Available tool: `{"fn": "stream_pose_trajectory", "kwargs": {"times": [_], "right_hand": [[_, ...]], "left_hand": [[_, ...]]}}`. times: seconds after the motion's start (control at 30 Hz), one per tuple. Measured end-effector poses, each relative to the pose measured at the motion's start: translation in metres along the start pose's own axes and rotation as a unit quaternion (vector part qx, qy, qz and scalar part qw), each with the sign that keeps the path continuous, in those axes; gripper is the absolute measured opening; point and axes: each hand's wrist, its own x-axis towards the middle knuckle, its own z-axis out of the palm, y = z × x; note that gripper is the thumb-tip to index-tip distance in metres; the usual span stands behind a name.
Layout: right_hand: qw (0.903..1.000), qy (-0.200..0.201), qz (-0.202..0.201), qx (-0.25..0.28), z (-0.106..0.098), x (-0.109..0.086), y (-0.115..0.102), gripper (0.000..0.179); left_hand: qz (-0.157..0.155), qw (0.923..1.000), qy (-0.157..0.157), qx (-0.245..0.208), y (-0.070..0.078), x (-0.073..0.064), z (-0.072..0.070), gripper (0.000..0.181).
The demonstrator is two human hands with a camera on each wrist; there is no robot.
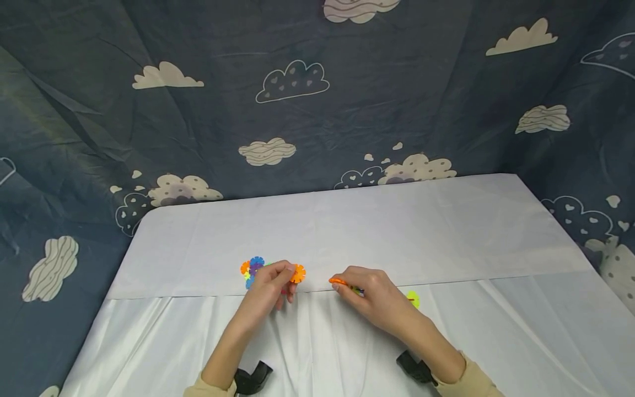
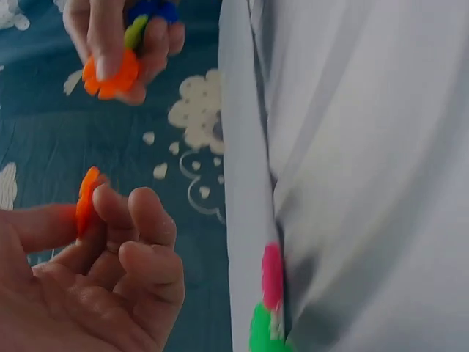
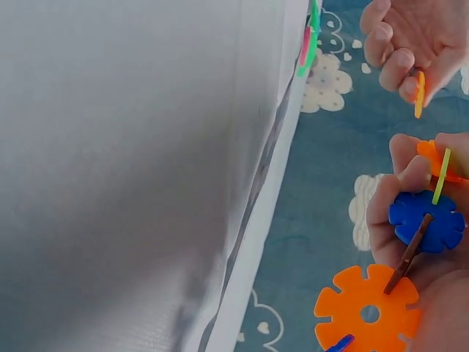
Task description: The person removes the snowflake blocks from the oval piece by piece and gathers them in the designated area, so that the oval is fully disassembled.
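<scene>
Grips That Left Rims Bare

We saw a dark cloud-print curtain (image 1: 198,124) hung behind a white-covered table (image 1: 317,231), perhaps to keep the background plain. Over the table, the right hand (image 1: 374,295) and left hand (image 1: 270,284) faced each other, a gap between them.

Just beyond the left hand lay a cluster of coloured discs (image 1: 256,269), probably set there to stay within reach. The right hand carried a linked chain, its blue disc (image 3: 443,229) and large orange disc (image 3: 368,293) joined by a brown disc (image 3: 410,254) seen edge-on; we thought the palm gave it room.

That hand pinched the chain's end orange disc (image 1: 337,280), while the left pinched a loose-looking orange disc (image 1: 299,274). Both grips left rim exposed, we judged, so the slots stayed accessible. Beside the right wrist showed a yellow disc (image 1: 413,299); we couldn't tell whether it belonged to the chain.
</scene>
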Motion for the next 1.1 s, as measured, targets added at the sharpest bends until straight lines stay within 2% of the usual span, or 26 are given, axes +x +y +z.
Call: {"fn": "stream_pose_trajectory", "kwargs": {"times": [0.17,0.27,0.37,0.43,0.6,0.67,0.87,1.1], "right_hand": [[0.9999,-0.008,0.006,-0.001,0.0,-0.001,0.0,0.007],[0.9998,-0.014,0.013,-0.002,0.0,-0.001,0.001,0.005],[0.9997,-0.018,0.018,-0.002,-0.001,-0.001,0.001,0.005],[0.9996,-0.02,0.02,-0.003,0.0,-0.001,0.001,0.005],[0.9994,-0.023,0.024,-0.002,0.0,-0.001,0.003,0.006],[0.9995,-0.023,0.023,-0.002,0.0,-0.001,0.003,0.006],[0.9996,-0.023,0.018,-0.001,0.0,0.0,0.003,0.006],[0.9994,-0.026,0.025,-0.001,-0.001,-0.001,0.002,0.007]], "left_hand": [[-0.004,0.998,0.039,0.05,0.002,-0.001,-0.025,0.019],[0.0,0.9965,0.045,0.07,0.002,-0.001,-0.037,0.015],[0.003,0.9951,0.035,0.092,0.0,-0.001,-0.044,0.012],[0.001,0.9926,0.016,0.12,-0.002,-0.001,-0.046,0.009],[-0.002,0.9783,-0.048,0.202,-0.01,0.001,-0.045,0.004],[-0.002,0.9736,-0.06,0.22,-0.013,0.002,-0.044,0.005],[0.005,0.9722,-0.07,0.223,-0.02,0.003,-0.043,0.012],[0.002,0.9719,-0.085,0.22,-0.025,0.004,-0.047,0.006]]}}
